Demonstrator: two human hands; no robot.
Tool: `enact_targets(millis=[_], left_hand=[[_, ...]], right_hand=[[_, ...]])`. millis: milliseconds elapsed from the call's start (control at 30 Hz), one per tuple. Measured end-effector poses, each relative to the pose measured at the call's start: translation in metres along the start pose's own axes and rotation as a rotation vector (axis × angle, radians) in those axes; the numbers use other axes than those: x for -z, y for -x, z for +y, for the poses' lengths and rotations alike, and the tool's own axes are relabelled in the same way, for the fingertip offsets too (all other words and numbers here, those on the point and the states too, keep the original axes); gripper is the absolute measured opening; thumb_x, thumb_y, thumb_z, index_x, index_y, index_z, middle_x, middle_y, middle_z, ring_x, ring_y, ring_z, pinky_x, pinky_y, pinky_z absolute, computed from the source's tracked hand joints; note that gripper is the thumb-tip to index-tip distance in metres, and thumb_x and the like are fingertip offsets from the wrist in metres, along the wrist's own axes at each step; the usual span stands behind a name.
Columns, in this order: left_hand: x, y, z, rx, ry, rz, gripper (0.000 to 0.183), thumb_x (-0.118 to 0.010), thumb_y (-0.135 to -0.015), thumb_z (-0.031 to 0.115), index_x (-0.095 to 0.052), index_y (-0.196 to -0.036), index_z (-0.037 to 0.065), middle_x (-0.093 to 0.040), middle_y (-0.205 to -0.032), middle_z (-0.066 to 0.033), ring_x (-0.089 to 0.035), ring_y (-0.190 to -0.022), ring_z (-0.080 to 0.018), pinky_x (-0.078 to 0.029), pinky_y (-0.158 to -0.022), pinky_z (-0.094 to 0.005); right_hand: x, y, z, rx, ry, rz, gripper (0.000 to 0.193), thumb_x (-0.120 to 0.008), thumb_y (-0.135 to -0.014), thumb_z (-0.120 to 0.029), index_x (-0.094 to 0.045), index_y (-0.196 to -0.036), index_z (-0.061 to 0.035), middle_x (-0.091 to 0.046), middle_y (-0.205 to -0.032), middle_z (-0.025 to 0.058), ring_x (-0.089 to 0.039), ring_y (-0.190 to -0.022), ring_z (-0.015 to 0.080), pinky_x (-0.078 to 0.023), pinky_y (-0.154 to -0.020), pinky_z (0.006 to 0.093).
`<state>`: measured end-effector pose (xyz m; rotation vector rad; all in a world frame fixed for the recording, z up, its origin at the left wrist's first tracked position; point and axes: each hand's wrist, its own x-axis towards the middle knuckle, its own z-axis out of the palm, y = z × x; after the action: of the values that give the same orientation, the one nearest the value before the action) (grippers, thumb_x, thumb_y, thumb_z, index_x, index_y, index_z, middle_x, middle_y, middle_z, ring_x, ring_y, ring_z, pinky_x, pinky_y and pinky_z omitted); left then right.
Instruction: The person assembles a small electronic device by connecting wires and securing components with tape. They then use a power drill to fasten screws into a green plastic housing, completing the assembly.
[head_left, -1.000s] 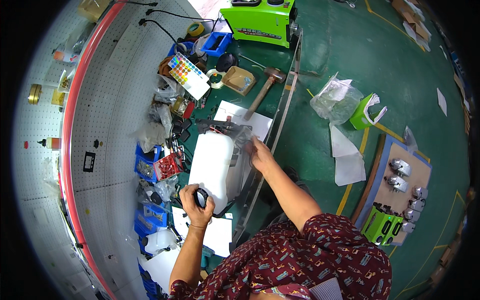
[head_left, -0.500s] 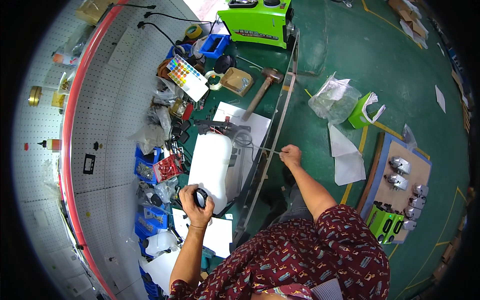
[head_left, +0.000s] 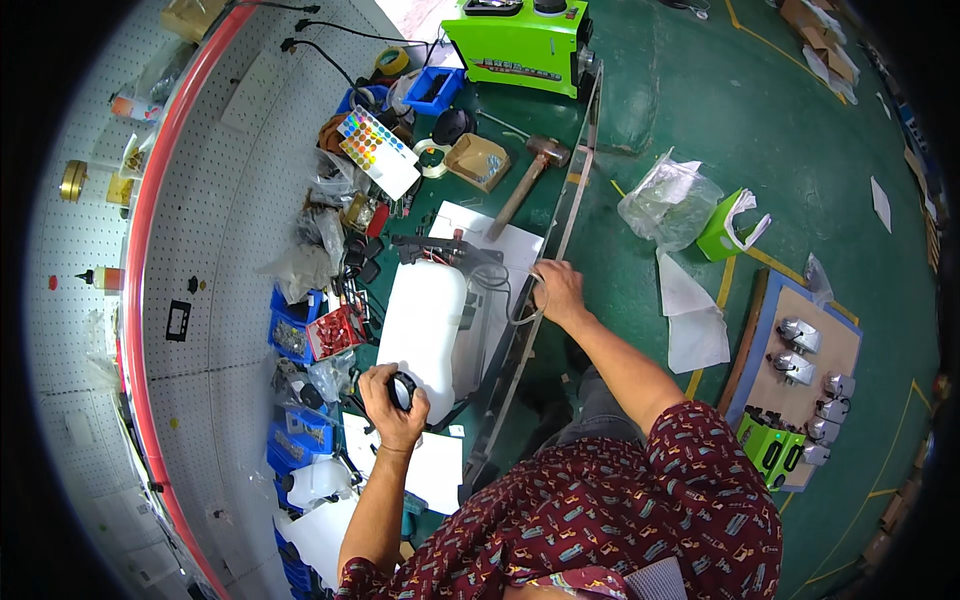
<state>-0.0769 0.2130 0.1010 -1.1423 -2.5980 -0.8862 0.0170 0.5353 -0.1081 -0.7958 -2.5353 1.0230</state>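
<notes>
A white plastic tank [head_left: 425, 325] lies on its side on the green workbench [head_left: 560, 130], on white paper sheets. My left hand [head_left: 392, 400] is closed around the black cap at the tank's near end. My right hand [head_left: 558, 290] is at the bench's right edge, beside the tank, with its fingers closed on a loop of thin clear hose [head_left: 528, 305] that runs back toward the tank. A black fitting with dark hoses [head_left: 440, 250] sits at the tank's far end.
A hammer [head_left: 530, 165], a small cardboard box [head_left: 478, 160], a colour-swatch card [head_left: 375, 150] and a green machine [head_left: 520, 40] lie further back. Blue parts bins [head_left: 300, 335] line the pegboard wall. On the floor are a plastic bag [head_left: 665, 205], a green bag [head_left: 730, 225] and a board with grey parts [head_left: 805, 350].
My right hand left the far end of the tank and drew the thin hose out to the bench's right edge. My left hand stayed on the cap.
</notes>
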Motion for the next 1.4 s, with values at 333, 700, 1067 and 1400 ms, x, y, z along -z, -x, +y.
enact_targets(millis=[333, 700, 1067, 1400], left_hand=[[-0.002, -0.003, 0.002, -0.008, 0.012, -0.002, 0.048, -0.073, -0.074, 0.022, -0.062, -0.116, -0.001, -0.059, -0.108, -0.0193, -0.059, -0.101, -0.0365, -0.049, -0.095, -0.0461], [-0.001, -0.006, 0.003, 0.016, 0.031, -0.016, 0.049, -0.074, -0.072, 0.020, -0.061, -0.115, 0.000, -0.059, -0.108, -0.0204, -0.058, -0.102, -0.0396, -0.047, -0.095, -0.0498], [-0.001, 0.000, 0.003, 0.041, 0.024, 0.003, 0.048, -0.074, -0.073, 0.020, -0.061, -0.115, 0.000, -0.059, -0.108, -0.0201, -0.058, -0.102, -0.0391, -0.047, -0.096, -0.0494], [-0.003, -0.002, -0.003, -0.003, -0.002, 0.001, 0.049, -0.073, -0.079, 0.029, -0.062, -0.117, -0.001, -0.059, -0.108, -0.0196, -0.059, -0.100, -0.0360, -0.049, -0.093, -0.0442]], right_hand=[[-0.010, -0.005, 0.032, -0.808, -1.846, -0.096, 0.033, -0.062, -0.107, -0.016, -0.058, -0.136, 0.0007, -0.070, -0.124, 0.0217, -0.074, -0.104, 0.0320, -0.066, -0.087, 0.0465], [-0.060, -0.050, -0.024, -0.450, -0.776, -0.253, 0.021, -0.075, -0.097, -0.021, -0.071, -0.096, -0.0009, -0.067, -0.073, 0.0036, -0.062, -0.063, 0.0125, -0.049, -0.054, 0.0299], [0.000, -0.007, 0.013, -0.709, -1.227, -0.743, 0.049, -0.081, -0.089, -0.014, -0.059, -0.130, 0.0026, -0.073, -0.099, 0.0103, -0.068, -0.077, 0.0155, -0.053, -0.061, 0.0285], [-0.026, 0.018, -0.008, -1.109, -1.353, -0.830, 0.033, -0.078, -0.092, -0.040, -0.069, -0.100, -0.0088, -0.059, -0.079, -0.0024, -0.045, -0.058, 0.0059, -0.030, -0.047, 0.0208]])
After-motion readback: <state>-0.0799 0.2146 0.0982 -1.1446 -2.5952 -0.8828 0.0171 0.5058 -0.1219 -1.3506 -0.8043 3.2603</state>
